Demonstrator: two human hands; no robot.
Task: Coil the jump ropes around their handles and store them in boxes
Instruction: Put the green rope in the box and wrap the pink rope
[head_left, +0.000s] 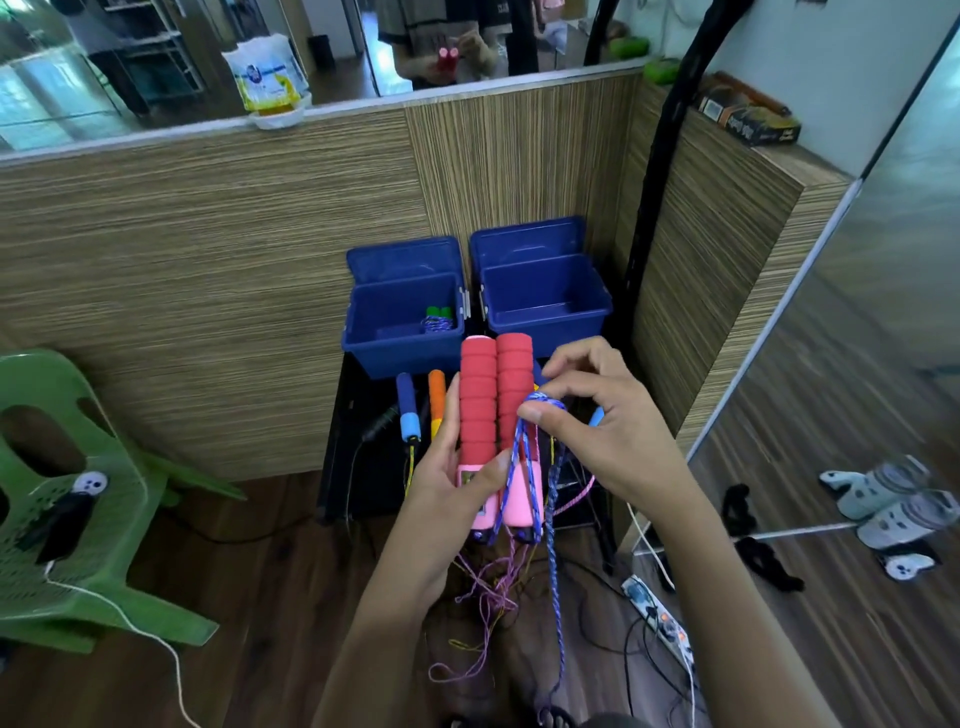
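My left hand (451, 470) grips two red foam jump-rope handles (496, 395) side by side, upright, its thumb across their pink bases. My right hand (587, 415) pinches a loop of the blue braided rope (524, 457) beside the right handle; the rope's tail hangs down toward the floor. Behind them stand two open blue boxes: the left box (363, 343) holds a coiled green-handled rope (438, 318), the right box (597, 306) shows nothing inside. A blue handle (407, 405) and an orange handle (437, 397) lie on the black stand below the boxes.
Tangled pink and yellow rope strands (483, 597) hang under my hands. A green plastic chair (67, 493) stands at the left. A power strip (660, 616) and cables lie on the wooden floor at right. Wood-panel walls enclose the boxes.
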